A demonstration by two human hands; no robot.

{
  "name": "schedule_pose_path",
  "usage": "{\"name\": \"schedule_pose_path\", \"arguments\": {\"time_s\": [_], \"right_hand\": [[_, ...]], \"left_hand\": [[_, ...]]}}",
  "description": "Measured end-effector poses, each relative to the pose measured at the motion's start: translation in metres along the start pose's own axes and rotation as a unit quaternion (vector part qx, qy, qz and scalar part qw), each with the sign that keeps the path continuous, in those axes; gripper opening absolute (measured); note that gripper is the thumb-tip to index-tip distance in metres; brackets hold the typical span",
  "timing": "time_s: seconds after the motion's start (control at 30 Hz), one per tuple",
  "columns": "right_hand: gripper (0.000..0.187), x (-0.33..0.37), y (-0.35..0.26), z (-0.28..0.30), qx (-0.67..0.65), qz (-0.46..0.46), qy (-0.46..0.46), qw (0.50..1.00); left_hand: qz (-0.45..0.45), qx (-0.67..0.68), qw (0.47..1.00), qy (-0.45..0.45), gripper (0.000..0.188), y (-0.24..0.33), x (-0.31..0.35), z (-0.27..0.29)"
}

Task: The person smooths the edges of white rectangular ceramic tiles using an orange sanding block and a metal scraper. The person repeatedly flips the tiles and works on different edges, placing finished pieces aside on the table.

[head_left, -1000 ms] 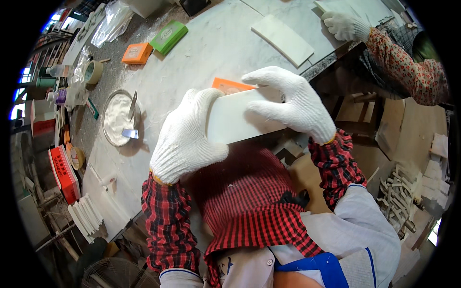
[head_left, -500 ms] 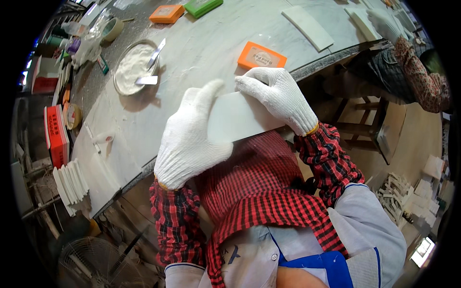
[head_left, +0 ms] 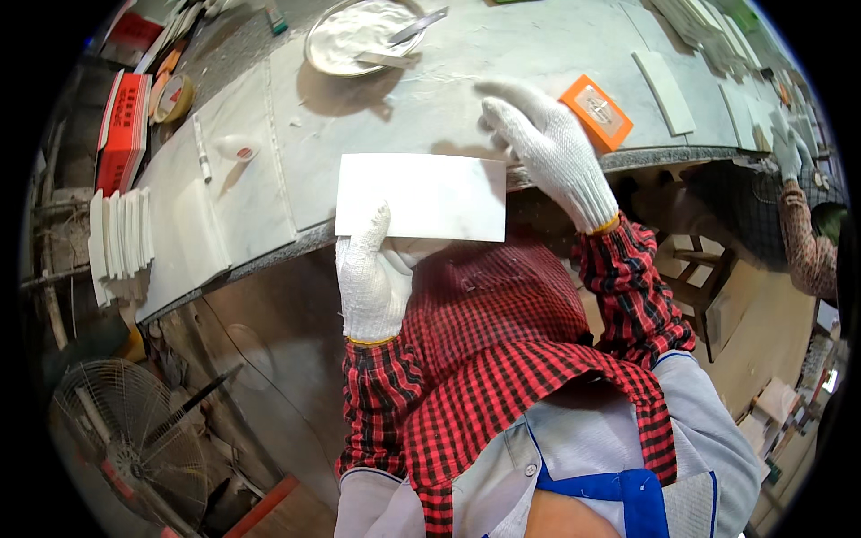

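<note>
A white rectangular tile [head_left: 439, 193] lies level over the table's front edge. My gloved left hand [head_left: 372, 282] grips its near left corner, thumb on top and fingers underneath. To the right of the tile, my gloved right hand [head_left: 556, 157] is raised with fingers stretched out and nothing in it. Closest to that hand is an orange sanding pad [head_left: 617, 133] on the table. Farther back stands a bowl [head_left: 311, 56] of white powder or paste, with two flat metal scrapers [head_left: 420, 27] resting across its rim.
White strips [head_left: 121, 235] stand in a row at the table's left end, near a red box [head_left: 124, 134] and a tape roll [head_left: 175, 99]. A long white piece [head_left: 664, 92] lies at right. Another person's gloved hand [head_left: 787, 151] is beyond it. A fan [head_left: 134, 448] stands lower left.
My right hand has let go of the tile and moved away to the right. My left hand now holds the tile alone, turned level. The view has shifted, so the table sits higher.
</note>
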State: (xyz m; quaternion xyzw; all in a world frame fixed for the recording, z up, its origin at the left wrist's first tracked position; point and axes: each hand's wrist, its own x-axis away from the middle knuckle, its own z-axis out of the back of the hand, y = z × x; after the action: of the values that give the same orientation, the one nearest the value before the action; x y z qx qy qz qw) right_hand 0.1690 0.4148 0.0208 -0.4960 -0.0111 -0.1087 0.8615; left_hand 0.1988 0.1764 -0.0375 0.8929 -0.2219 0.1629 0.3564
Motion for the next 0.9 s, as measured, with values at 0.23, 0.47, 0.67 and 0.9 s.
{"name": "schedule_pose_path", "arguments": {"time_s": [0.23,0.47,0.67,0.9], "right_hand": [[0.065,-0.051,-0.004,-0.041,0.225,0.228,0.055,0.946],[0.033,-0.092,-0.009,-0.064,0.258,0.345,0.109,0.896],[0.027,-0.103,-0.018,-0.046,0.347,0.276,0.044,0.895],[0.021,-0.113,-0.014,-0.037,0.382,0.275,0.047,0.881]], "left_hand": [[-0.02,-0.046,0.998,0.024,0.047,0.016,0.003,0.005],[-0.013,-0.032,0.999,0.01,0.049,0.013,-0.002,0.02],[-0.007,-0.021,1.0,-0.013,0.052,0.009,-0.012,0.04],[0.01,0.054,0.998,-0.017,0.05,0.018,-0.019,0.021]]}}
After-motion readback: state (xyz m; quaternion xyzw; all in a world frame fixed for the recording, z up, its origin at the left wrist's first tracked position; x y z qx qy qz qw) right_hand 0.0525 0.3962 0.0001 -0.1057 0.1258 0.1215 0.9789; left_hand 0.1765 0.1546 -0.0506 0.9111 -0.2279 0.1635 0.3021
